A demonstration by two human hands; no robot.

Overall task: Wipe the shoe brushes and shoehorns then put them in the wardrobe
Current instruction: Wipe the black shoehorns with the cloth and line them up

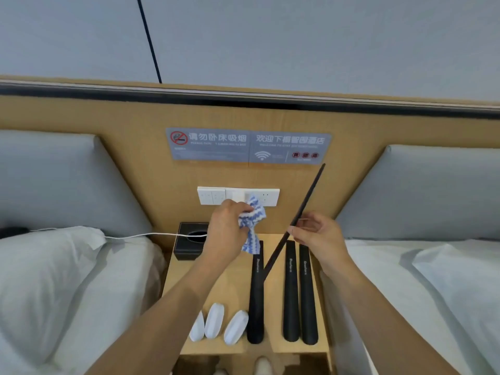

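My right hand (315,231) pinches a long black shoehorn (305,201) near its middle and holds it tilted, seen edge-on, its top toward the wall sign. My left hand (227,228) grips a bunched blue-and-white cloth (253,217) just left of that shoehorn, apart from it. Three more black shoehorns (255,293) (290,293) (308,293) lie side by side on the wooden nightstand (230,282). Three white shoe brushes (197,327) (214,320) (235,327) lie at its front left.
A black tissue box (189,240) sits at the nightstand's back left, with a white cable (130,236) running over it to the left bed. Beds with white pillows flank the nightstand. A switch panel (216,195) and a grey sign (247,146) are on the wooden headboard wall.
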